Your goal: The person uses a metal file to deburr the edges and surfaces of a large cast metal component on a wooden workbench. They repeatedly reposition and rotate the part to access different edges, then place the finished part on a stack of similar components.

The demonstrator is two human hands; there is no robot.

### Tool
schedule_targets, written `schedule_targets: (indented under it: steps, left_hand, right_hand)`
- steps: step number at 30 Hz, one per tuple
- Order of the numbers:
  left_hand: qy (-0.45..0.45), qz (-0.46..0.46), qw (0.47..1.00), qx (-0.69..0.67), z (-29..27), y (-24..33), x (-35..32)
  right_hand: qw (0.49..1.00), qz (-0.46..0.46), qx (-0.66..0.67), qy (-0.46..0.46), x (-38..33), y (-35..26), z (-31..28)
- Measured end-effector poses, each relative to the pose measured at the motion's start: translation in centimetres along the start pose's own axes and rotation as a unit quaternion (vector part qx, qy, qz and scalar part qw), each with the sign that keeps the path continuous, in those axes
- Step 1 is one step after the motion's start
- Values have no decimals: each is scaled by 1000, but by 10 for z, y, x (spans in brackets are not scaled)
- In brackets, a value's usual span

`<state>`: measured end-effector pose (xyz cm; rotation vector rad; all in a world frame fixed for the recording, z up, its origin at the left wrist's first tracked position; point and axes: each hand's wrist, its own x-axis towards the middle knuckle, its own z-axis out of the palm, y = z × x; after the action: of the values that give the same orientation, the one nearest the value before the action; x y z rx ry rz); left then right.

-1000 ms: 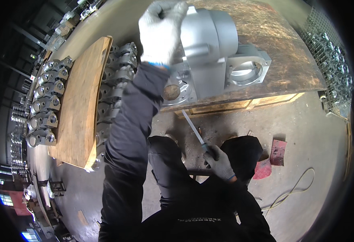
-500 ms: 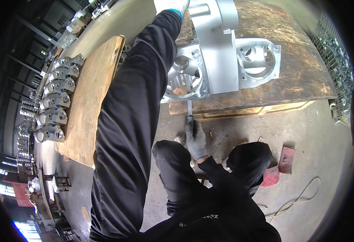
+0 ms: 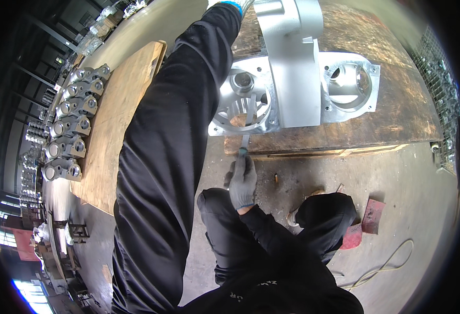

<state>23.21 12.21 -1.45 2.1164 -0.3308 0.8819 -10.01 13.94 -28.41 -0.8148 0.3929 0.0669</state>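
A large silver metal casting (image 3: 294, 89) rests on the wooden bench, with a raised middle and a round-holed flange on each side. My right hand (image 3: 243, 183), in a grey glove, is closed around the green handle of a flat file (image 3: 245, 141). The file's blade reaches under the near rim of the left flange and shows again inside its round opening. My left arm stretches far forward past the casting's left side. Of my left hand (image 3: 235, 3), only the white glove with its blue cuff shows at the top edge; its fingers are hidden.
The bench (image 3: 387, 104) has a worn wooden top. To the left, several similar castings (image 3: 65, 131) line a wooden board (image 3: 120, 125). A wire-mesh cage (image 3: 439, 99) of metal parts stands at right. Red pieces (image 3: 372, 215) and a looped hose (image 3: 381, 269) lie on the floor.
My right hand has shifted slightly left and down with the file, whose blade now tilts more. The casting sits a little further right and lower in view as the view shifts.
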Motion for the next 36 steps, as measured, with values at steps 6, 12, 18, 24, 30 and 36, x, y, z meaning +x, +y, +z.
schedule_targets:
  steps: [6,12,18,24,30,36]
  left_hand:
    - [6,-20,1000,-2,0,6,-4]
    - [9,-60,998,18,-2,10,-6]
    - [-30,-82,996,-36,-9,16,-8]
    - [-40,-60,997,7,-10,13,-7]
    - [-49,-56,995,-64,-7,5,-4]
    - [-24,-93,995,-40,-4,11,-7]
  right_hand:
    - [999,25,-37,25,5,-10,-6]
    - [994,94,-9,-57,15,-29,-23]
    - [982,128,-130,-42,33,-62,-38]
    - [981,132,-101,-97,21,-59,-40]
    - [980,116,-74,-141,29,-68,-53]
    - [979,133,-108,-106,31,-75,-50]
